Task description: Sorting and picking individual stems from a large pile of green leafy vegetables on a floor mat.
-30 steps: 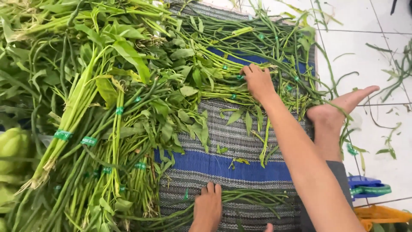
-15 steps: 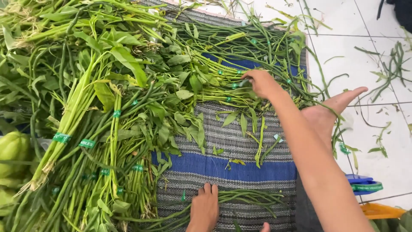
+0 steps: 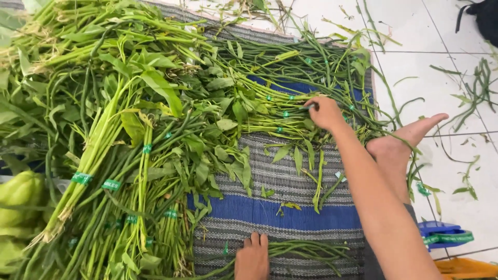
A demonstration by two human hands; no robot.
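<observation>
A striped grey and blue mat [image 3: 290, 181] lies on the white tiled floor [image 3: 415, 72] and carries nearly everything. Leafy greens [image 3: 129, 119], tied in bundles with green bands, cover its left half and spill past its left edge. Long beans [image 3: 311, 67] lie piled along the mat's far edge, toward the far right corner, some trailing onto the floor. Your right hand [image 3: 324, 113] rests on that pile near the right edge, its fingers closed around a few dark beans. Your bare foot [image 3: 402, 145] sits just beside it at the mat's right edge. Your left hand [image 3: 252, 259] lies at the near edge, palm down, fingers pressed on a small bunch of beans [image 3: 306, 251] stretching to the right. Pale green gourds [image 3: 21, 194] sit off the left edge. A blue tape dispenser [image 3: 441, 234] lies on the floor past the near right corner.
</observation>
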